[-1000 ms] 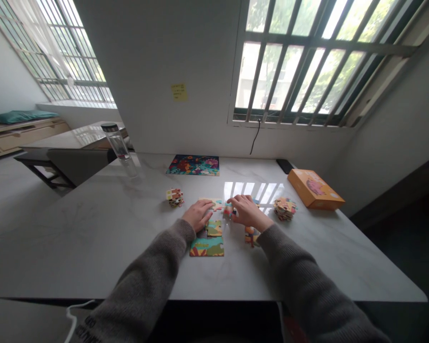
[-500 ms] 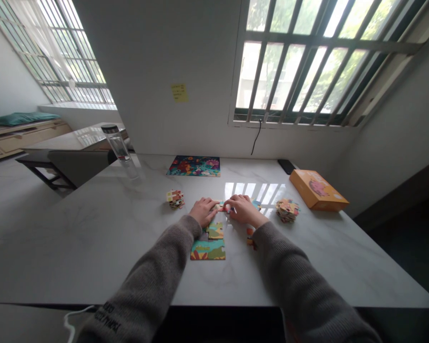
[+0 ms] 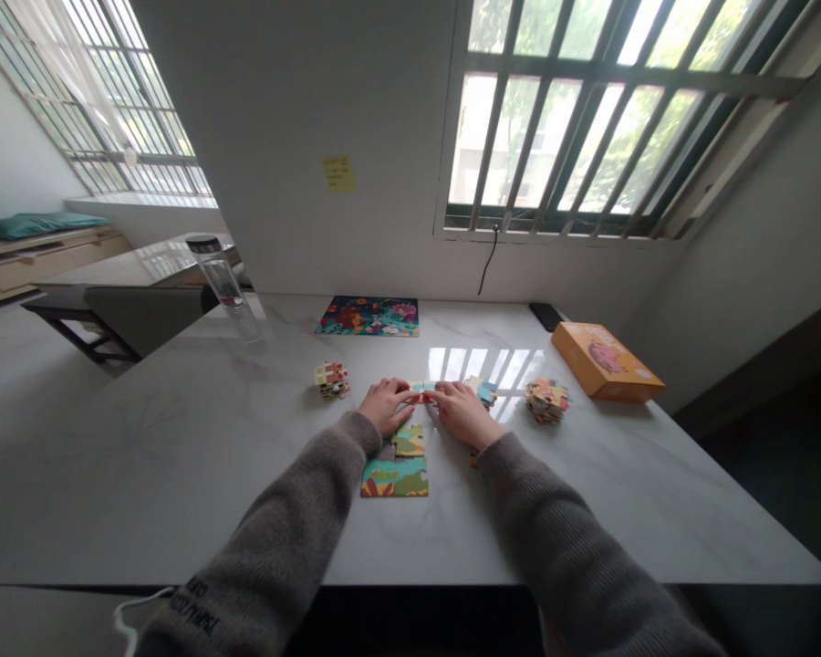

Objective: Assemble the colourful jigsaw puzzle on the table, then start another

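Joined green and teal puzzle pieces (image 3: 395,476) lie flat before me on the white table. At their upper part, my left hand (image 3: 387,405) rests with fingers pressed on a small puzzle piece (image 3: 422,392). My right hand (image 3: 462,411) meets it from the other side, thumb and finger on the same small piece, and the fingertips nearly touch. The hands hide part of the pieces beneath. Just beyond my right hand lie loose blue and cream pieces (image 3: 483,391). One stack of pieces (image 3: 332,379) stands to the left, another stack (image 3: 547,400) to the right.
An orange box (image 3: 606,360) and a black phone (image 3: 545,317) lie at the back right of the table (image 3: 178,456). A colourful picture sheet (image 3: 369,316) lies by the wall. A glass bottle (image 3: 217,274) stands at the back left.
My right hand has moved slightly left and closer to my left hand, onto the small piece. More of the loose blue and cream pieces shows. The view has shifted a little.
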`<state>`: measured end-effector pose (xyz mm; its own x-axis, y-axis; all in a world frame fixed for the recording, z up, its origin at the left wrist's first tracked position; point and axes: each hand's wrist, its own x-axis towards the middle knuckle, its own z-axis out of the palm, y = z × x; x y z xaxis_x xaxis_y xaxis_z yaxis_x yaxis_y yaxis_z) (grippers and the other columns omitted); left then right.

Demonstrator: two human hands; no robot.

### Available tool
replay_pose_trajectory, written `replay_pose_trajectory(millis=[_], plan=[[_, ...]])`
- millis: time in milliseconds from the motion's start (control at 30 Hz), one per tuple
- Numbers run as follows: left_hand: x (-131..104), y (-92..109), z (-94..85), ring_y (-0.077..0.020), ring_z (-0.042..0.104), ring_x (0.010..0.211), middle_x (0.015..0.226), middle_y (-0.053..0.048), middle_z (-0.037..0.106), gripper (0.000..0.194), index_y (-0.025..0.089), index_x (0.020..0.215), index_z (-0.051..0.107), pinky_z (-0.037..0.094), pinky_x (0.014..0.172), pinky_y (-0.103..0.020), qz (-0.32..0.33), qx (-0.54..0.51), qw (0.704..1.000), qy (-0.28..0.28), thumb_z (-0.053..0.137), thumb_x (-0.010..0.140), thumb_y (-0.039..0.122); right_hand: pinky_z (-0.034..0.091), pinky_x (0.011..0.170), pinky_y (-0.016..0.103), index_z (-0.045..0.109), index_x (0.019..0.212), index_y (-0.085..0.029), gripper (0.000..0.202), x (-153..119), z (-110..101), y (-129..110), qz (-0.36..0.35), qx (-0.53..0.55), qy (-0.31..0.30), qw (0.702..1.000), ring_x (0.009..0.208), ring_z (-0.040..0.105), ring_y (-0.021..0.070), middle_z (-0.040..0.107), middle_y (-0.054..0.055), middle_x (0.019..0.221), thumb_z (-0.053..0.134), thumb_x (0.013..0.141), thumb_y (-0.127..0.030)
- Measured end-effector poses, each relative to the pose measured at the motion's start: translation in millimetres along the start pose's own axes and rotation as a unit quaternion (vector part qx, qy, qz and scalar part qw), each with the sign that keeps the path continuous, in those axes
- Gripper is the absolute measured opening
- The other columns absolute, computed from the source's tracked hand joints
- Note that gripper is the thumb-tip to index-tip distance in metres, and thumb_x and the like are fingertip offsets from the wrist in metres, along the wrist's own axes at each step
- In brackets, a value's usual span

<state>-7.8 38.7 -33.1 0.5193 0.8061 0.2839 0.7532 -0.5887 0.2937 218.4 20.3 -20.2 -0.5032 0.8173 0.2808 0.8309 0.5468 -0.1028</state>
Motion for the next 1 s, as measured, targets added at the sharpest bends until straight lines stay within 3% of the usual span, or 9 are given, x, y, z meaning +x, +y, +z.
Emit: replay_pose_trajectory(millis=[233, 433, 633, 767, 867, 1000], plan=[[1, 2, -1.2, -0.0287, 0.048, 0.118, 0.131, -0.006, 0.061, 0.039, 0.029, 0.130, 0.064, 0.039, 0.097, -0.044, -0.004, -0.003, 1.000, -0.004, 0.060, 0.092, 0.034, 0.043, 0.097, 0.040, 0.063, 0.131, -0.032, 0.045, -2, -8, -11, 0.008, 0.005, -0.011, 1.000, 0.111, 0.052, 0.0272, 0.063, 0.009, 0.124, 0.054, 0.091, -0.012], [0, 2, -0.4, -0.0293, 0.048, 0.118, 0.129, -0.005, 0.061, 0.037, 0.034, 0.130, 0.064, 0.039, 0.097, -0.045, -0.003, 0.013, 1.000, 0.000, 0.056, 0.094, 0.034, 0.043, 0.099, 0.037, 0.064, 0.125, -0.023, 0.037, -3, -7, -17, -0.002, 0.017, -0.003, 1.000, 0.110, 0.051, 0.0248, 0.063, 0.010, 0.120, 0.053, 0.092, -0.011], [0, 4, -2.2, -0.0292, 0.048, 0.118, 0.130, -0.005, 0.061, 0.036, 0.032, 0.129, 0.065, 0.039, 0.097, -0.045, -0.004, 0.011, 1.000, -0.007, 0.056, 0.095, 0.033, 0.043, 0.099, 0.041, 0.063, 0.121, -0.020, 0.029, -5, -10, -22, -0.015, -0.008, 0.005, 1.000, 0.113, 0.052, 0.0272, 0.063, 0.011, 0.119, 0.052, 0.094, -0.014], [1, 1, -2.5, -0.0294, 0.049, 0.116, 0.131, -0.005, 0.062, 0.037, 0.028, 0.130, 0.064, 0.040, 0.098, -0.047, -0.008, -0.013, 1.000, -0.006, 0.050, 0.096, 0.030, 0.045, 0.097, 0.041, 0.062, 0.118, -0.018, 0.024, -7, -16, -32, -0.048, 0.066, 0.021, 0.996, 0.110, 0.053, 0.0261, 0.063, 0.011, 0.114, 0.055, 0.094, -0.017], [1, -4, -2.2, -0.0270, 0.051, 0.116, 0.129, -0.007, 0.064, 0.040, 0.022, 0.133, 0.061, 0.041, 0.101, -0.045, -0.005, -0.066, 0.998, 0.015, 0.046, 0.096, 0.022, 0.046, 0.098, 0.040, 0.059, 0.122, -0.018, 0.035, -10, -19, -42, -0.088, 0.145, 0.007, 0.985, 0.112, 0.054, 0.0256, 0.062, 0.011, 0.117, 0.067, 0.089, -0.026], [-4, -7, -7.9, -0.0249, 0.054, 0.112, 0.116, -0.008, 0.067, 0.036, 0.019, 0.121, 0.067, 0.043, 0.102, -0.041, 0.005, -0.122, 0.988, 0.094, 0.048, 0.090, 0.016, 0.044, 0.103, 0.045, 0.058, 0.126, -0.018, 0.053, -14, -16, -48, -0.088, 0.156, -0.009, 0.984, 0.120, 0.051, 0.0292, 0.058, 0.013, 0.123, 0.079, 0.080, -0.035]])
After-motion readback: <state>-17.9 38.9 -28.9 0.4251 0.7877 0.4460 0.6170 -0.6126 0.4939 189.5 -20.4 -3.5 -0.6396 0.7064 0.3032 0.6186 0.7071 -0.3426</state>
